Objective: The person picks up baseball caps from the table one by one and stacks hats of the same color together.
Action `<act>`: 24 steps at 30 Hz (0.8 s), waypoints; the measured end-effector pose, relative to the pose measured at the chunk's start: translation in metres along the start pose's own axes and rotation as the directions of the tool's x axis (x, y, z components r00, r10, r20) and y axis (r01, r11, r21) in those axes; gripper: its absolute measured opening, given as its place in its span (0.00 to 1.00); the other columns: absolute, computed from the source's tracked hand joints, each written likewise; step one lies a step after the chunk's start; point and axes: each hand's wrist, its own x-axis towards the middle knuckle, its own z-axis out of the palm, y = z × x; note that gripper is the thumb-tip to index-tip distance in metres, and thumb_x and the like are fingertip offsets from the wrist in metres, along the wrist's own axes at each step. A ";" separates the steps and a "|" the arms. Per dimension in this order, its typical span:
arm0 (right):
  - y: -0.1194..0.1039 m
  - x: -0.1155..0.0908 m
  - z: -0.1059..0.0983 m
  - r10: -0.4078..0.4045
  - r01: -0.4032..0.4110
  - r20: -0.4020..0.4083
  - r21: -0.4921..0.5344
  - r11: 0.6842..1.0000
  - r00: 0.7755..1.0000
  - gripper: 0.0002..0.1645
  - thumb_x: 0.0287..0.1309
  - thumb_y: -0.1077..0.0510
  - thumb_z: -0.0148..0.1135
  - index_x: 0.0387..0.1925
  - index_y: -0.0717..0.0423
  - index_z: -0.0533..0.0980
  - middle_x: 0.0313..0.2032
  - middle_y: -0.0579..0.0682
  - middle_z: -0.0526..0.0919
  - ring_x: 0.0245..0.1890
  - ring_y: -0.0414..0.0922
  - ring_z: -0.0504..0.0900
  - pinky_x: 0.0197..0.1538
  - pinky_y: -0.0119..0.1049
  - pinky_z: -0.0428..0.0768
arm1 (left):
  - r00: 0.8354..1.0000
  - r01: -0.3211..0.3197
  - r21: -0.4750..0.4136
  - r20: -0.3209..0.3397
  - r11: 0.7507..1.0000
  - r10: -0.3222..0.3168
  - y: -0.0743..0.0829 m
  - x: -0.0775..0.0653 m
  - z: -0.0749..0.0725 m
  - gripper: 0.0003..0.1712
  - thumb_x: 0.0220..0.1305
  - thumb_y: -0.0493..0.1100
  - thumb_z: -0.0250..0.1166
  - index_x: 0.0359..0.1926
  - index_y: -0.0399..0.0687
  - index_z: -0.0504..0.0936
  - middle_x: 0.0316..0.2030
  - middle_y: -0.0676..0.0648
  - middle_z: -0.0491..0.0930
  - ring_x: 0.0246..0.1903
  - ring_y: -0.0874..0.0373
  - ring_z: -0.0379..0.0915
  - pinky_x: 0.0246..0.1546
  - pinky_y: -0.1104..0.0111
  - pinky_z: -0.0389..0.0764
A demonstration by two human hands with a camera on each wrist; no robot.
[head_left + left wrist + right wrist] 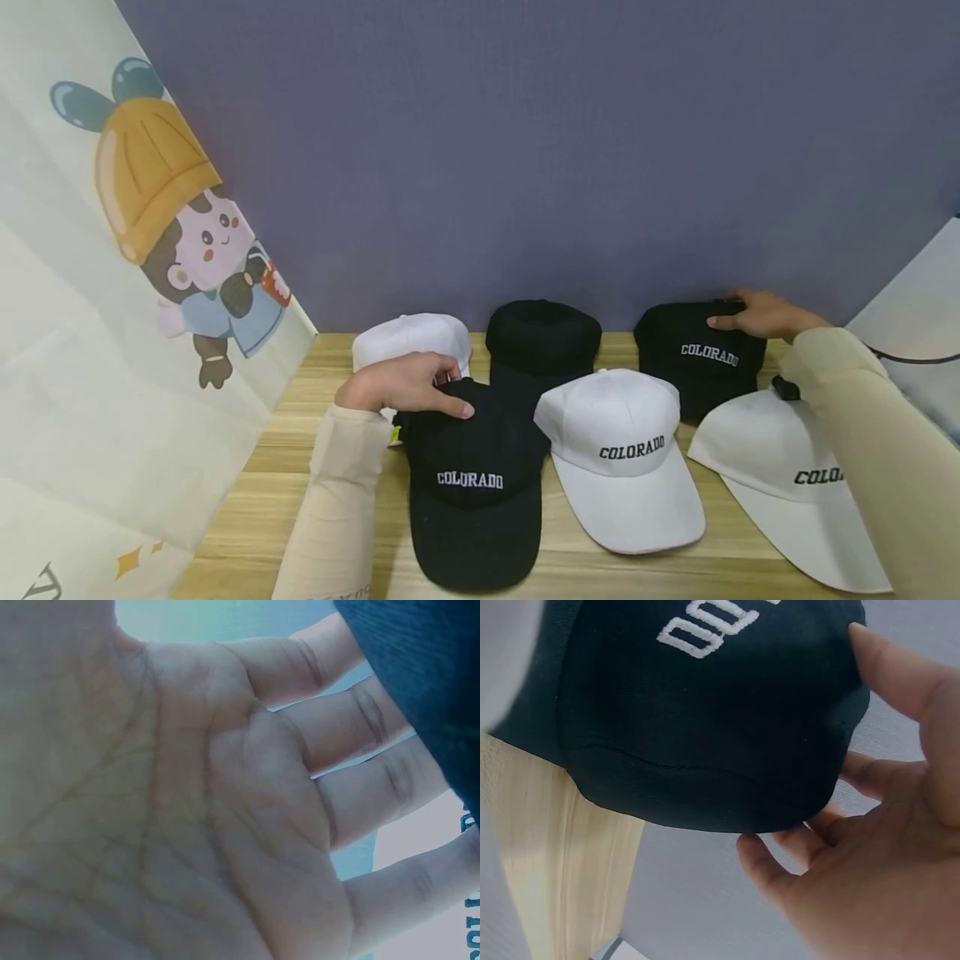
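A grey-purple wall (540,150) backs the wooden table (258,500) — left, a cartoon figure (180,217) on white sheeting (90,417).

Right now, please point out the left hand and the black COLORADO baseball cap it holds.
Left hand (405,384), head view: back of the hand.
Black COLORADO baseball cap (472,481), head view: lettering on crown.

A person wears long cream sleeves that stop at the wrists, leaving the left hand (408,383) and right hand (768,316) bare. The left sleeve (333,508) creases softly near its cuff and bears grey slanted lettering (341,593), partly cut off. The right sleeve (885,450) looks smoother, slightly yellower. Fine lines cross the left palm (187,795).
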 end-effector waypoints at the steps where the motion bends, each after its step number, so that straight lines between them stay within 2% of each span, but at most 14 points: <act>1: -0.001 0.000 -0.001 0.000 0.000 -0.006 -0.003 1.000 1.000 0.56 0.54 0.32 0.52 0.61 0.75 0.48 0.58 0.77 0.51 0.57 0.72 0.51 0.53 0.62 0.56 | 1.000 -0.001 -0.001 -0.001 1.000 0.001 0.000 0.000 0.000 0.25 0.46 0.62 0.67 0.37 0.52 0.71 0.30 0.52 0.70 0.32 0.58 0.66 0.35 0.68 0.67; 8: -0.007 -0.002 -0.006 0.000 -0.001 -0.072 -0.015 1.000 0.997 0.57 0.50 0.30 0.55 0.61 0.73 0.51 0.58 0.78 0.50 0.57 0.74 0.46 0.54 0.63 0.51 | 1.000 0.009 -0.024 0.000 1.000 -0.009 0.000 0.002 0.000 0.24 0.46 0.61 0.68 0.37 0.52 0.72 0.29 0.51 0.71 0.31 0.58 0.67 0.34 0.68 0.68; 12: -0.013 -0.005 -0.011 -0.005 0.000 -0.121 -0.044 0.999 0.993 0.55 0.51 0.31 0.56 0.61 0.73 0.52 0.58 0.78 0.51 0.57 0.76 0.45 0.54 0.64 0.48 | 1.000 0.002 -0.005 -0.007 1.000 -0.002 0.001 0.003 0.000 0.25 0.46 0.61 0.67 0.38 0.52 0.71 0.31 0.52 0.72 0.32 0.59 0.67 0.35 0.68 0.68; 17: -0.021 -0.008 -0.015 -0.018 0.014 -0.161 -0.024 1.000 0.987 0.54 0.53 0.30 0.52 0.59 0.75 0.54 0.57 0.76 0.55 0.56 0.72 0.53 0.54 0.61 0.55 | 1.000 0.005 0.007 -0.007 1.000 -0.005 0.001 0.003 0.000 0.26 0.46 0.62 0.67 0.38 0.52 0.71 0.31 0.52 0.71 0.32 0.59 0.67 0.36 0.68 0.67; 19: -0.024 -0.009 -0.017 -0.016 0.019 -0.174 0.011 1.000 0.985 0.53 0.54 0.31 0.51 0.59 0.74 0.55 0.57 0.75 0.56 0.55 0.70 0.57 0.52 0.60 0.59 | 1.000 0.004 0.008 -0.005 1.000 -0.004 0.000 0.002 0.000 0.25 0.46 0.62 0.67 0.38 0.52 0.71 0.31 0.52 0.71 0.32 0.59 0.67 0.36 0.68 0.67; 24: -0.032 -0.013 -0.019 -0.011 0.028 -0.228 0.069 0.997 0.974 0.49 0.56 0.30 0.48 0.60 0.68 0.58 0.57 0.72 0.58 0.54 0.67 0.59 0.50 0.59 0.61 | 1.000 -0.002 0.009 -0.005 1.000 0.002 -0.001 0.002 0.000 0.25 0.46 0.61 0.67 0.38 0.52 0.71 0.31 0.52 0.72 0.32 0.59 0.68 0.36 0.68 0.68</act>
